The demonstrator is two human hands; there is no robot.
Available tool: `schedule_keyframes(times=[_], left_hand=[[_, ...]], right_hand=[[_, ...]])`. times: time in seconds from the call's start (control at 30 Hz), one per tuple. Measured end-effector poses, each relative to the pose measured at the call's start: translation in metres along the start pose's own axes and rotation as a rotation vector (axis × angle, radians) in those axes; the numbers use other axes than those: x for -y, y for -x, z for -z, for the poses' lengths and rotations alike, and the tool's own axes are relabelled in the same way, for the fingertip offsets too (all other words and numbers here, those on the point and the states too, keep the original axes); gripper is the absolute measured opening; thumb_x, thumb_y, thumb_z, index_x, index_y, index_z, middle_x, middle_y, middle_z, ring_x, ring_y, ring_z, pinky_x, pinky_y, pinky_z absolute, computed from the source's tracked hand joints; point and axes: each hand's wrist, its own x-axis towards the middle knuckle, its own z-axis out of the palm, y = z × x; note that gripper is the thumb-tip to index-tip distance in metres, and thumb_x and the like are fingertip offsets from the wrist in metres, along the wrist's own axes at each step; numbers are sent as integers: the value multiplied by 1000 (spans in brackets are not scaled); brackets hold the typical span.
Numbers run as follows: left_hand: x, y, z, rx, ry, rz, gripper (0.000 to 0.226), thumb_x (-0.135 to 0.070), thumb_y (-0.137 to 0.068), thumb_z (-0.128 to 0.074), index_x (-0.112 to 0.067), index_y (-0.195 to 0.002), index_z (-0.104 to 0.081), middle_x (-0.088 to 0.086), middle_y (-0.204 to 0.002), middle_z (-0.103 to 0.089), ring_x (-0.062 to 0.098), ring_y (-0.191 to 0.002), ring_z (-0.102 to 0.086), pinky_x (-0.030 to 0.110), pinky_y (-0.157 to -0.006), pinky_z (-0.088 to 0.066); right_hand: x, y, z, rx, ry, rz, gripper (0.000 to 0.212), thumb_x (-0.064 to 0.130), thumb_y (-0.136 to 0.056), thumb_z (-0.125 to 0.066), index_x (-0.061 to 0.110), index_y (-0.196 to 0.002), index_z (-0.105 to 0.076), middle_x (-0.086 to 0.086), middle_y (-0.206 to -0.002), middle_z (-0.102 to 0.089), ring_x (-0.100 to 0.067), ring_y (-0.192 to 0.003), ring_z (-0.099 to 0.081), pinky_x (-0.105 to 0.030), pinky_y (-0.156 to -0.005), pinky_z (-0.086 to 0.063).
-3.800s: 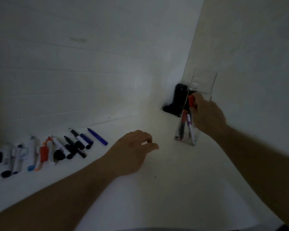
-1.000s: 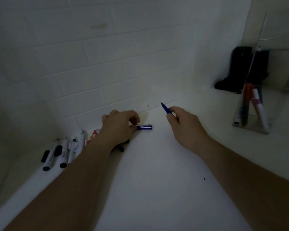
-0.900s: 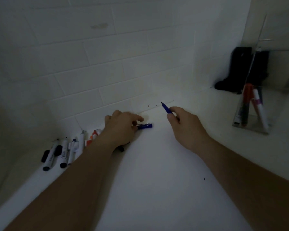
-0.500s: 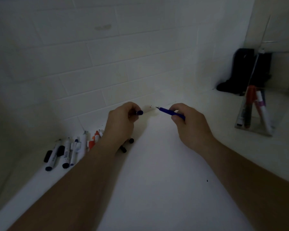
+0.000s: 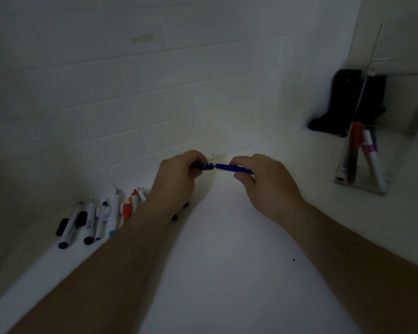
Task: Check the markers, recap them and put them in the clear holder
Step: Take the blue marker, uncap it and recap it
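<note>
My right hand (image 5: 263, 186) pinches a thin blue marker (image 5: 228, 167) that points left. My left hand (image 5: 176, 182) grips its blue cap (image 5: 206, 166), and the cap's mouth meets the marker's tip above the white table. A row of several markers (image 5: 101, 218), black, white and orange, lies at the left near the wall; my left forearm hides part of it. The clear holder (image 5: 381, 150) stands at the right with three markers inside, orange, dark and white-purple.
A white tiled wall runs close behind the hands. A black object (image 5: 340, 104) sits in the back right corner behind the holder. The white table (image 5: 227, 261) stretches toward me between my forearms.
Both hands rose from the table and came together: the left picked up the blue cap and brought it to the tip of the marker in the right.
</note>
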Motion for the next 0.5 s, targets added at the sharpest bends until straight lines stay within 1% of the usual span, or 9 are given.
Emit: schedule_keyframes(times=[0.07, 0.17, 0.27, 0.37, 0.5], left_hand=[[2, 0, -1, 7, -13, -1, 23, -9, -94, -62, -31, -97, -69, -3, -92, -69, 18, -86, -61, 34, -77, -51], [2, 0, 1, 4, -7, 4, 22, -8, -95, -61, -29, -99, -69, -2, -93, -69, 18, -87, -61, 35, -79, -52], [2, 1, 2, -1, -12, 29, 23, -7, -96, -59, -27, -102, -69, -2, -95, -68, 17, -87, -60, 29, -77, -48], [1, 0, 3, 6, -36, 17, 24, -7, -95, -60, -28, -99, -70, -3, -93, -68, 17, -86, -60, 24, -72, -43], [1, -1, 3, 25, -85, -64, 25, -5, -93, -63, -24, -104, -74, -1, -99, -70, 17, -92, -60, 21, -78, -36]], right_hand=[[1, 0, 2, -18, 43, 33, 21, 25, -101, -55, 30, -117, -67, 4, -85, -54, -16, -77, -51, -37, -69, -48], [2, 0, 2, -35, 26, 34, 20, 23, -100, -56, 28, -116, -68, 3, -86, -56, -17, -77, -53, -39, -70, -49], [2, 1, 1, -14, 40, 26, 19, 23, -100, -56, 27, -113, -69, 1, -86, -57, -19, -76, -54, -43, -70, -51], [0, 1, 2, 11, 74, 12, 21, 25, -101, -55, 29, -115, -69, 2, -86, -55, -19, -77, -54, -43, -70, -51], [0, 1, 3, 44, 159, 9, 24, 32, -102, -51, 34, -119, -68, 7, -87, -52, -15, -78, -51, -37, -68, -50]])
